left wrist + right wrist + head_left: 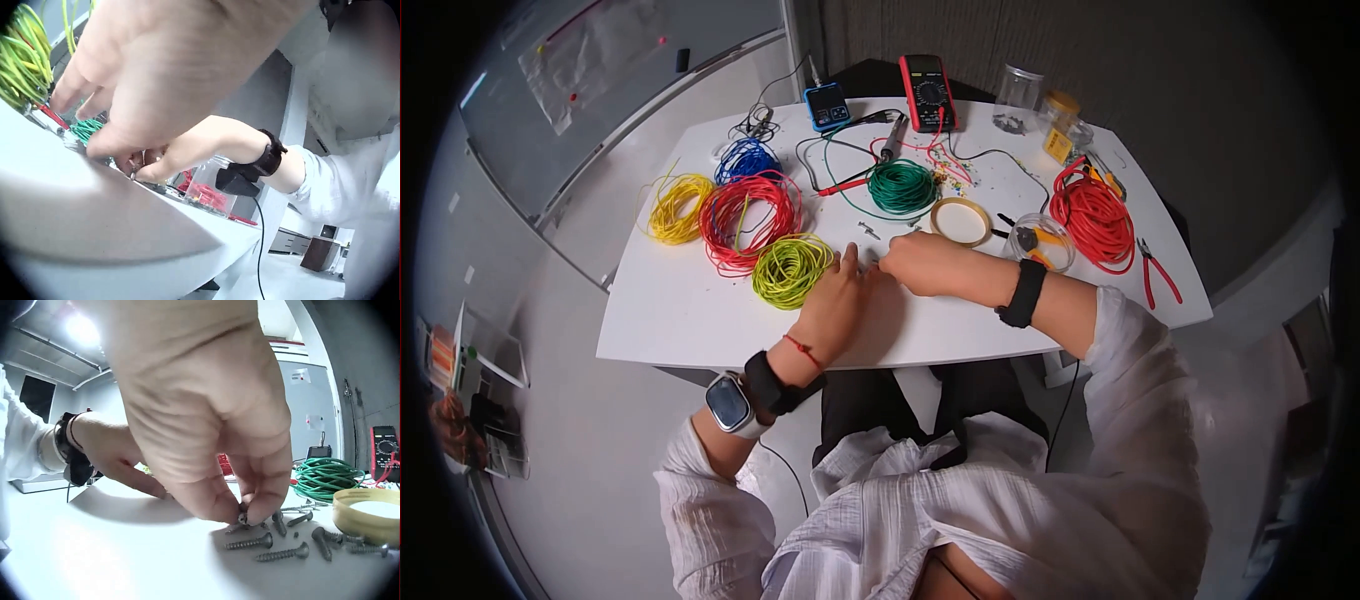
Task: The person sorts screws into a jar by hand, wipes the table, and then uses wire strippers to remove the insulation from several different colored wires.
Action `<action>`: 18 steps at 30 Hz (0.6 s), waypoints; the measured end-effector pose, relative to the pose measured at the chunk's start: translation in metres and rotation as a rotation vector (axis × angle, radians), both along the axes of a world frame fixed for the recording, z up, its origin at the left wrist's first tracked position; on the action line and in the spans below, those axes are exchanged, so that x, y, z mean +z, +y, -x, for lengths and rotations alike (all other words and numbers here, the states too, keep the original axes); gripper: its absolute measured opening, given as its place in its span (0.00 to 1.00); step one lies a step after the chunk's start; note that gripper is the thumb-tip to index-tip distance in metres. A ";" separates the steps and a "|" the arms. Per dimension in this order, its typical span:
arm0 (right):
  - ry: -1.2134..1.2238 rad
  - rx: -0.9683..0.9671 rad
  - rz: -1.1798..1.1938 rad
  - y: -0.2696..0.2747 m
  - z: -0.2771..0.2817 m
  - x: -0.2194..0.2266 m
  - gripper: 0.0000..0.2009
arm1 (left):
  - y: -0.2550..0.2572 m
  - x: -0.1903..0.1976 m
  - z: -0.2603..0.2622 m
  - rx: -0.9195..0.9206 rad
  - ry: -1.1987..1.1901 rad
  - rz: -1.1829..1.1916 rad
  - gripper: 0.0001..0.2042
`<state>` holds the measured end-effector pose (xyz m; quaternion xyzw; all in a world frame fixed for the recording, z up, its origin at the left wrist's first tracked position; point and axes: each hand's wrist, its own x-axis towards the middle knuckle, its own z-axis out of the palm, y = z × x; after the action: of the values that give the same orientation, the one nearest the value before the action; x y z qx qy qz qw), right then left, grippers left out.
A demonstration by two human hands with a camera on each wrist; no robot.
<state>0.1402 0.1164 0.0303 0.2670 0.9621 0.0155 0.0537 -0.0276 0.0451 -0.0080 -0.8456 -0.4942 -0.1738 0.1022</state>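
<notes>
Several grey screws (pixel 868 231) lie on the white table around the hands. In the right wrist view, thumb and fingertips of my right hand (pixel 212 419) pinch a small screw (pixel 242 517) just above the tabletop, beside loose screws (pixel 281 552). My left hand (pixel 837 308) is to the left of my right hand (pixel 930 264), its fingers extended, beside the yellow-green wire coil (pixel 791 271). The left wrist view has my left hand (pixel 169 75) in front, hiding part of the right; nothing shows held in it.
Behind the hands are a green wire coil (pixel 902 187) and a tape ring (pixel 960 222). Red, blue and yellow coils stand at the left. A multimeter (pixel 928 93) and jars (pixel 1019 88) are at the back; a red coil (pixel 1092 222) and pliers (pixel 1158 274) lie at the right.
</notes>
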 end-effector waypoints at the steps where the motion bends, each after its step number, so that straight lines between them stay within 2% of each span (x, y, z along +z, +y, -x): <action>1: 0.038 0.012 -0.012 0.004 -0.001 -0.004 0.06 | 0.008 -0.006 0.002 -0.002 0.000 0.000 0.17; 3: 0.074 0.024 -0.022 0.005 -0.002 -0.003 0.07 | 0.021 -0.018 0.010 -0.128 0.156 0.079 0.16; 4: 0.158 -0.045 0.020 0.002 -0.002 0.004 0.07 | 0.019 -0.012 0.011 -0.130 0.156 0.079 0.16; 6: 0.242 -0.120 0.065 0.000 -0.004 0.016 0.06 | 0.012 0.005 0.011 -0.124 -0.117 0.233 0.12; 9: 0.500 -0.105 0.101 0.005 -0.010 0.031 0.06 | 0.012 0.001 0.014 -0.104 -0.031 0.135 0.10; 12: 0.620 -0.099 0.032 -0.005 -0.032 0.071 0.05 | 0.007 0.011 0.013 -0.122 -0.029 0.150 0.09; 14: 0.776 -0.166 0.124 -0.022 -0.062 0.105 0.03 | 0.004 0.013 0.015 -0.135 -0.053 0.172 0.09; 16: 0.739 -0.364 0.099 -0.037 -0.092 0.131 0.04 | 0.000 0.017 0.015 -0.158 -0.080 0.191 0.09; 17: 0.738 -0.378 0.093 -0.039 -0.106 0.136 0.04 | -0.003 0.022 0.014 -0.168 -0.096 0.195 0.09; 18: 0.615 -0.516 0.155 -0.040 -0.118 0.139 0.04 | -0.005 0.023 0.013 -0.179 -0.112 0.198 0.09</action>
<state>0.2583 0.0760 0.1697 0.4868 0.8331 -0.1518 -0.2142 -0.0407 0.0403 0.0154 -0.8812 -0.4366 -0.1794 -0.0256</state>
